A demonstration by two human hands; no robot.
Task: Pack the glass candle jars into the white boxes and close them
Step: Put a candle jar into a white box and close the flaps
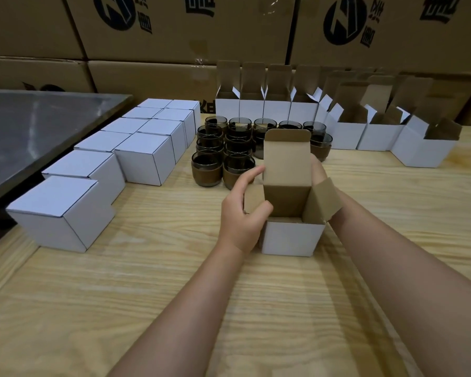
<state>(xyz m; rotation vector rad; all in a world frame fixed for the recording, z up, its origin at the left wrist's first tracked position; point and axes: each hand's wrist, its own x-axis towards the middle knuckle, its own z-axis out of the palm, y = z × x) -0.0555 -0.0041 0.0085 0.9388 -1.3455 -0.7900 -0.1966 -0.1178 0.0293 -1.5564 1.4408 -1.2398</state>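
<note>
The left hand (242, 210) pinches a flap of the open white box (291, 238); the right hand (318, 170) is behind it, and I cannot tell its grasp.

Open white box (292, 238) held in both hands on a pale wooden surface (147, 295).

Box: upright, brown inside, lid standing up at the back, both side flaps splayed outward. Left hand (241, 216): grips the left flap, thumb over it, fingers (252, 174) reaching to the lid's edge. Right hand (317, 170): behind the lid's right edge, mostly hidden, grip not readable. Glass candle jars (223, 148): dark, brown-banded, clustered in rows just behind the box. Closed white boxes (144, 159): double row at left. Unclosed white boxes (283, 107): row along the back and right, lids raised. Brown printed cartons (174, 28): stacked behind. Grey metal top (38, 123): far left.
</note>
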